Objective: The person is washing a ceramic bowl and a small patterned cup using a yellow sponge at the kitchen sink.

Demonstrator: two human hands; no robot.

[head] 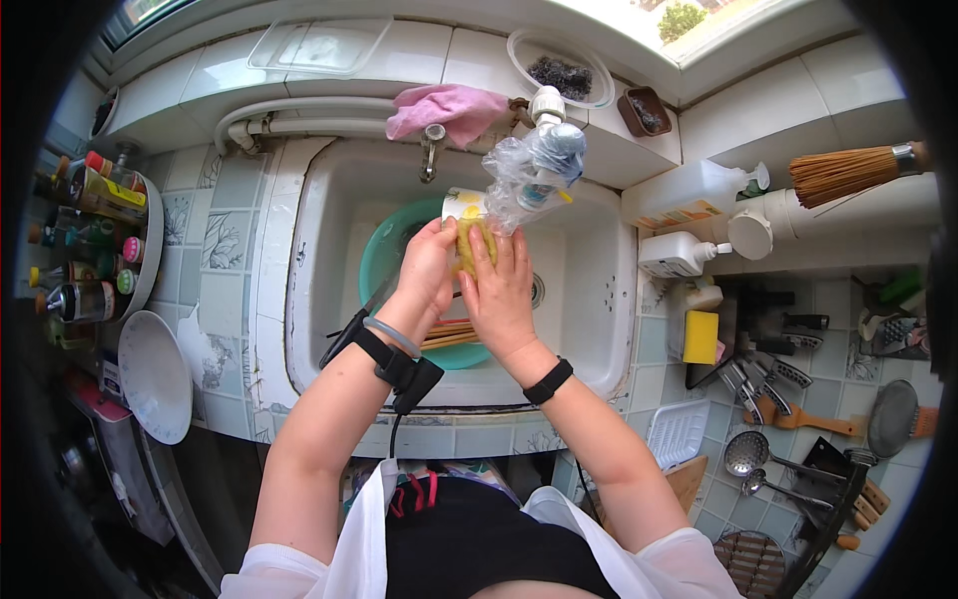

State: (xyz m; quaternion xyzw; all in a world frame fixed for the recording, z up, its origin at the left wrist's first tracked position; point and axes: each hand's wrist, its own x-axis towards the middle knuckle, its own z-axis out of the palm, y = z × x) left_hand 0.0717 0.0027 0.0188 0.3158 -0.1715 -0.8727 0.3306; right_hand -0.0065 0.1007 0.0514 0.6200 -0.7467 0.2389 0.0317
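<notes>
Over the white sink (580, 329), my left hand (430, 266) holds a white cup with a yellow print (462, 204) by its side. My right hand (498, 288) presses a yellow-green sponge or scrubbing cloth (477, 247) against the cup, fingers spread over it. Below both hands a green plastic basin (378, 262) stands in the sink, with several chopsticks (451, 335) and a dark-handled utensil (348, 337) in it. Just beyond the cup hangs a tap wrapped in clear plastic (528, 172). My hands hide part of the cup and of the basin.
A metal tap (432, 153) with a pink cloth (445, 112) behind it is at the sink's back. Two pump bottles (685, 195) and a yellow sponge (700, 337) stand right. Farther right are knives and ladles (746, 454). Left are a bowl (156, 378) and a rack of bottles (153, 247).
</notes>
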